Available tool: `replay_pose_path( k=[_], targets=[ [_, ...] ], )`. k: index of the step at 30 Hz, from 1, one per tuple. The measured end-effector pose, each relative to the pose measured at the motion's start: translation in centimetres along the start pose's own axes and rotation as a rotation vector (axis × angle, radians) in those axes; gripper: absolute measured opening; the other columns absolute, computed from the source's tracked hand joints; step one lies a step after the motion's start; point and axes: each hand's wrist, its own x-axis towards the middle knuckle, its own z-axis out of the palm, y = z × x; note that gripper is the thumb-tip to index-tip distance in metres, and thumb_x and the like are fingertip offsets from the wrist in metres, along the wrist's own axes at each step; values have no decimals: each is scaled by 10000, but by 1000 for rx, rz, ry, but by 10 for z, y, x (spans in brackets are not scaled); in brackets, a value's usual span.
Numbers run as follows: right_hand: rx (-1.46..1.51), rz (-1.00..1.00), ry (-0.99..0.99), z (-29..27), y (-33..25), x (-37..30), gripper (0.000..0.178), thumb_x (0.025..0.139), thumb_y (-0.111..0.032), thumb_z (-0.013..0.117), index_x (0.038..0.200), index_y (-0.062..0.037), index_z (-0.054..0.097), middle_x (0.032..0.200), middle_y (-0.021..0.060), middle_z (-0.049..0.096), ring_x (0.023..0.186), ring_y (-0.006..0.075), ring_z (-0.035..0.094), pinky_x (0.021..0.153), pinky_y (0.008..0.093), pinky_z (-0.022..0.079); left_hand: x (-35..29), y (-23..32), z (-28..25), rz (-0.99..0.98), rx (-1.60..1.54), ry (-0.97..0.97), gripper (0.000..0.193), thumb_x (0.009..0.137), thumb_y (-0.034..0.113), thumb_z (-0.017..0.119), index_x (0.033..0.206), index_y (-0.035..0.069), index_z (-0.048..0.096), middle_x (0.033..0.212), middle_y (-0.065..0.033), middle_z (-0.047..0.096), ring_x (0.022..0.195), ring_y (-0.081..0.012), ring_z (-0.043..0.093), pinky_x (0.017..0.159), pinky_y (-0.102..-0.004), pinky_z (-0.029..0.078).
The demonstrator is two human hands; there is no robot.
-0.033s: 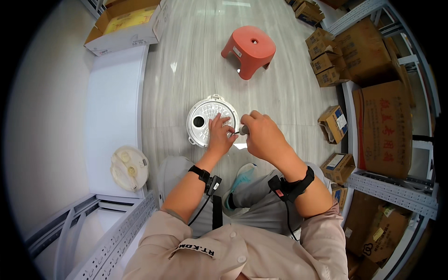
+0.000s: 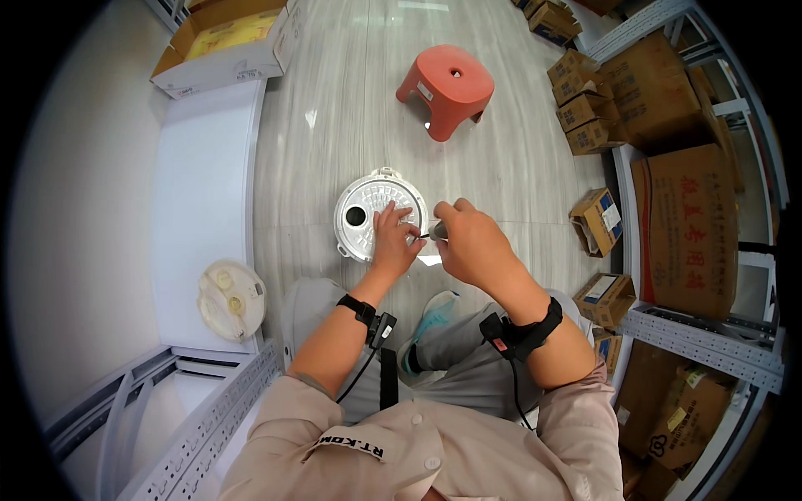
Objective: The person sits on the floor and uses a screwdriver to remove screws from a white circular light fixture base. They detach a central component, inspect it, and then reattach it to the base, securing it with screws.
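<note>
A round whitish lid-like disc lies on the floor in front of me, ribbed on top, with a dark round hole on its left side. My left hand rests over its right part. Two fingers spread across the ribs, while thumb and forefinger come together near the rim; whatever they pinch is too small to make out. In my right hand is a screwdriver, its grey handle gripped by the fingers. Its short dark shaft points left, to the left thumb and forefinger at the disc's right edge.
A red plastic stool stands farther ahead. On the left, a cream round part sits on a white shelf, with an open carton at its far end. Cardboard boxes fill the right-hand rack; small cartons stand beside it.
The fingers of my right hand have shifted slightly around the screwdriver's handle. My left hand and the disc have stayed in place.
</note>
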Motion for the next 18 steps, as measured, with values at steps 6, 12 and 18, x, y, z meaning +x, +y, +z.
replay_pose_path(
  k=[6,12,18],
  targets=[
    [82,78,-31,0,-2,2,279,849,-35,770,1102,-3,656,968,197,696,827,433,701,723,485,563,0,1,-1,-17,9,-8,159,737,134,891,821,125,757,1396,-100,627,1506,-408,364,1257,-646,189],
    [108,-106,77,-2,-2,1,270,847,-26,763,1091,-4,649,963,198,699,834,427,704,716,480,563,-1,1,1,-12,25,7,144,746,133,882,822,127,760,1400,-94,623,1499,-410,377,1256,-650,198],
    [-34,370,-196,-21,-32,8,272,791,63,686,1049,-4,633,972,177,698,907,412,686,771,478,558,-2,-1,2,10,14,41,140,752,101,843,846,139,748,1398,-89,617,1505,-414,370,1257,-656,189]
  ],
)
